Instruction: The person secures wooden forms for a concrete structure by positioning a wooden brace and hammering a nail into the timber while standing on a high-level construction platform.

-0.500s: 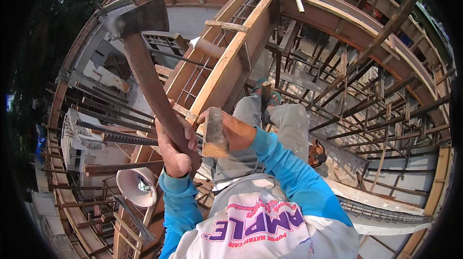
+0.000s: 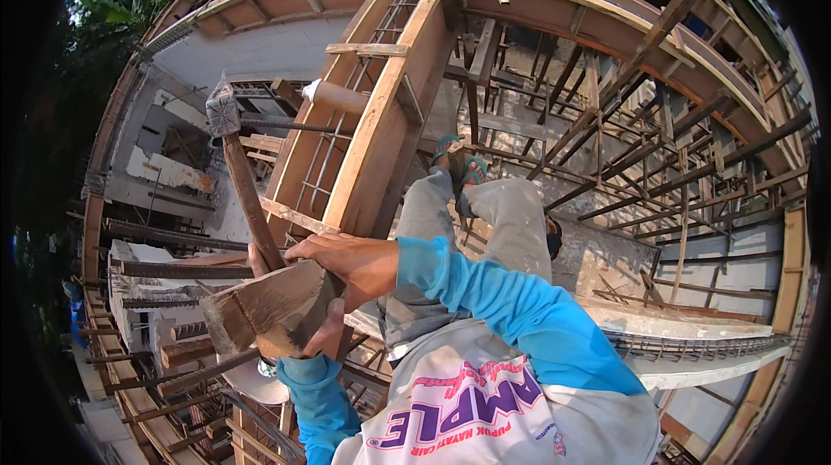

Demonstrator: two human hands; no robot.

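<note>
A hatchet stands up from my left hand (image 2: 325, 332), which is closed round the lower end of its wooden handle (image 2: 251, 196). The metal hatchet head (image 2: 222, 110) is turned so that its squarish end shows and the blade does not. My right hand (image 2: 357, 264) grips a short wooden block (image 2: 268, 309) from its right side. That block lies in front of the left hand and hides most of its fingers and the bottom of the handle.
A beam formwork of planks (image 2: 381, 127) with rebar (image 2: 333, 153) inside runs away ahead, a pale pipe (image 2: 336, 97) across it. Timber props (image 2: 597, 127) stand below on the right. Rebar ends (image 2: 186, 270) jut in at left. A pale cone-shaped object (image 2: 260, 385) sits below the block.
My right hand has brought the wooden block left and over the left hand, turning it. The hatchet has tipped and rotated, its head now lower with the blade out of sight.
</note>
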